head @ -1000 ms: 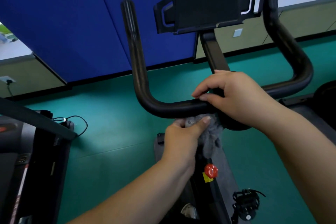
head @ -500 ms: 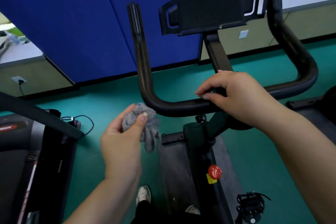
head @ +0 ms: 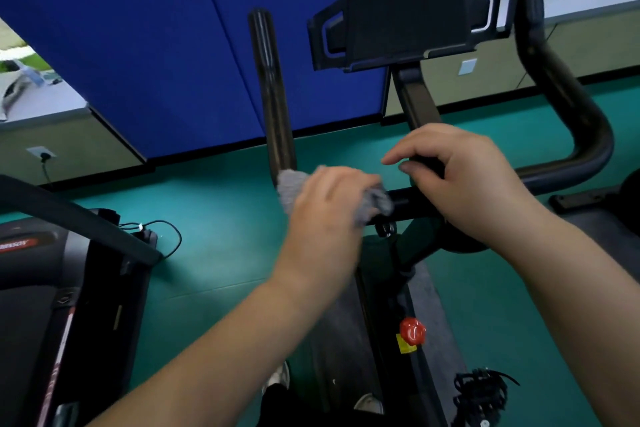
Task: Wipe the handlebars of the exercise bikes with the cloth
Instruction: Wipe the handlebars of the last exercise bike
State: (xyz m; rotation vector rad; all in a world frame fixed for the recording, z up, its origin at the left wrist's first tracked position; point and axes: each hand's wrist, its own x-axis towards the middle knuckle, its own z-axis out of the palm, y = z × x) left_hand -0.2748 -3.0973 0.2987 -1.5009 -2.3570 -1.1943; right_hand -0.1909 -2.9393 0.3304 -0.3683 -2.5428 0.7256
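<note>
The left hand (head: pixel 325 208) lies over the grey cloth (head: pixel 292 189) and presses it on the black handlebar (head: pixel 273 97), at the bend where the left upright meets the cross part; its fingers curl around the cloth, which shows on both sides of the hand; the right hand (head: pixel 464 184) grips the middle of the same bar, fingers curled over the top; the 2 hands are just beside each other; a black console (head: pixel 405 3) stands above; a red knob (head: pixel 412 331) sits lower on the frame; a treadmill (head: pixel 41 288) is at the left on the green floor (head: pixel 221 211).
</note>
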